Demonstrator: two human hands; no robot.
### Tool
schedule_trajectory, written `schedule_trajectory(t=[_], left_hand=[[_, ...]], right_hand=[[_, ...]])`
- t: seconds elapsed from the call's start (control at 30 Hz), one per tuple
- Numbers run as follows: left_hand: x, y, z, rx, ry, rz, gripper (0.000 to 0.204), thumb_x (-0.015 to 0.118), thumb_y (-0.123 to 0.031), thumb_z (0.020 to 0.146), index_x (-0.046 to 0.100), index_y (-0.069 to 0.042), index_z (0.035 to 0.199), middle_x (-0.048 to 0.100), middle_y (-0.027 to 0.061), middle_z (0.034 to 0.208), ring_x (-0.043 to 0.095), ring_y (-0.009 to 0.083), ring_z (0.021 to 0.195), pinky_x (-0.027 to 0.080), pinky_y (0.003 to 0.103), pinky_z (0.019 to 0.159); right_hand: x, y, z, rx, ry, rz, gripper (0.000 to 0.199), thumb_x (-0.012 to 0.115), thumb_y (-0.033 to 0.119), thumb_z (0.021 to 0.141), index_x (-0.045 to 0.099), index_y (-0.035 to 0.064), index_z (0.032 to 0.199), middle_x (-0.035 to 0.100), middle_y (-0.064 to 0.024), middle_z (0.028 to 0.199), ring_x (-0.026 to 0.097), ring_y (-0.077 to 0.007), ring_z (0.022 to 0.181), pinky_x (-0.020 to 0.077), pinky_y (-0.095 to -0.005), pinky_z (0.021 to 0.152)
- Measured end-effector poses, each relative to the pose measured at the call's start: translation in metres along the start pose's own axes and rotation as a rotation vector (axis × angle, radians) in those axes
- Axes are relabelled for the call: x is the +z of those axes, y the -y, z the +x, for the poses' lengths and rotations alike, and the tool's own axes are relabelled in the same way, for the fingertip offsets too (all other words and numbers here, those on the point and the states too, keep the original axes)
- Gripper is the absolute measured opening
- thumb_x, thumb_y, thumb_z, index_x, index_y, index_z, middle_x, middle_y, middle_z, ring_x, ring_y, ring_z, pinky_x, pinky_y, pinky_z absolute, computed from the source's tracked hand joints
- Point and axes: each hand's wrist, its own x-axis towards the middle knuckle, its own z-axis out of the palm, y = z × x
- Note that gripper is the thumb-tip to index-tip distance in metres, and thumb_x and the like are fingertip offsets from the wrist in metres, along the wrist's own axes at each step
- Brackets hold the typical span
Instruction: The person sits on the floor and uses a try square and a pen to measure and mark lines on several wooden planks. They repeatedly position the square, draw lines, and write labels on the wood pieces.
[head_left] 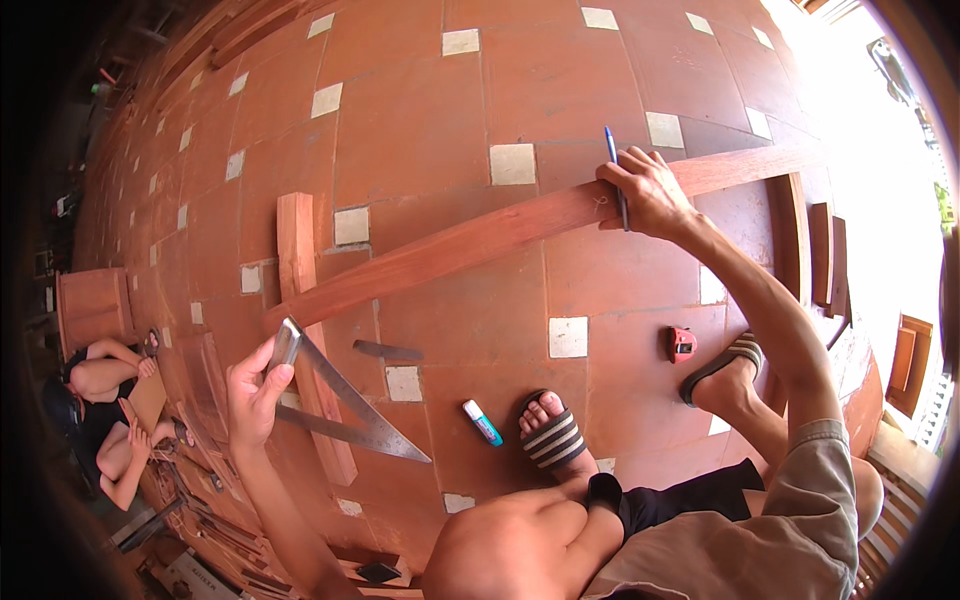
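My left hand (255, 395) is closed around the thick stock of a metal triangular set square (352, 395). The square's stock is near the left end of a long wooden beam (450, 245); whether they touch I cannot tell. My right hand (652, 195) rests over the beam right of its middle, fingers curled at its edge, with a blue pen (611, 148) held upright in it. Under the beam's left end lies a wooden support piece (297, 240), and under its right end another upright-lying timber (791, 240).
On the tiled floor (420, 130) lie a red tape measure (682, 344), a teal-and-white tube (482, 422) and a thin dark strip (388, 350). My sandalled foot (552, 430) is close by. Another person (105, 415) sits at far left with a wooden board. Timber pieces (830, 255) stand at right.
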Motion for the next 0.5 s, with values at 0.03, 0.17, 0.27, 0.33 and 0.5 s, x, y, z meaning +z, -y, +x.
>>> schedule_trajectory(t=[0.03,0.17,0.27,0.33,0.5], left_hand=[[0.007,-0.004,0.004,0.023,-0.002,-0.001,0.05,0.074,-0.014,0.104,0.064,0.008,0.147,0.073,0.0051,0.123,0.063,0.0107,0.112,0.049,0.028,0.104],[0.024,-0.015,0.014,0.097,0.003,-0.034,0.052,0.072,-0.016,0.105,0.06,0.009,0.15,0.072,0.0048,0.125,0.062,0.0098,0.113,0.047,0.027,0.105],[0.043,-0.015,0.028,0.105,0.016,-0.028,0.052,0.071,-0.015,0.106,0.059,0.008,0.152,0.072,0.0084,0.132,0.063,0.0127,0.118,0.047,0.029,0.107],[0.054,-0.018,0.035,0.133,-0.006,0.009,0.051,0.07,-0.013,0.107,0.059,0.007,0.152,0.072,0.0061,0.13,0.062,0.0113,0.114,0.047,0.029,0.105],[0.106,-0.027,0.093,0.209,0.064,0.002,0.046,0.07,-0.01,0.106,0.063,0.006,0.149,0.073,0.0039,0.123,0.062,0.0097,0.105,0.05,0.027,0.098]], right_hand=[[0.008,-0.003,-0.002,-0.038,-0.107,-0.025,0.058,0.095,0.031,0.07,0.064,0.0134,0.116,0.066,-0.006,0.115,0.062,-0.0284,0.113,0.0465,-0.0468,0.092],[0.029,0.004,-0.011,-0.042,-0.301,-0.172,0.036,0.082,0.021,0.082,0.059,0.0132,0.109,0.061,-0.0064,0.108,0.061,-0.0266,0.105,0.0446,-0.0486,0.088],[0.043,0.007,-0.024,-0.078,-0.375,-0.256,0.039,0.08,0.016,0.075,0.056,0.0151,0.106,0.06,-0.0063,0.109,0.06,-0.0251,0.102,0.0436,-0.0469,0.087],[0.053,0.013,-0.027,-0.07,-0.391,-0.267,0.041,0.08,0.016,0.073,0.056,0.0165,0.106,0.06,-0.0061,0.111,0.059,-0.0249,0.101,0.0437,-0.047,0.087],[0.067,0.015,-0.047,-0.01,-0.468,-0.287,0.039,0.08,0.018,0.078,0.057,0.0189,0.109,0.06,-0.0052,0.113,0.06,-0.0237,0.104,0.0454,-0.0448,0.091]])
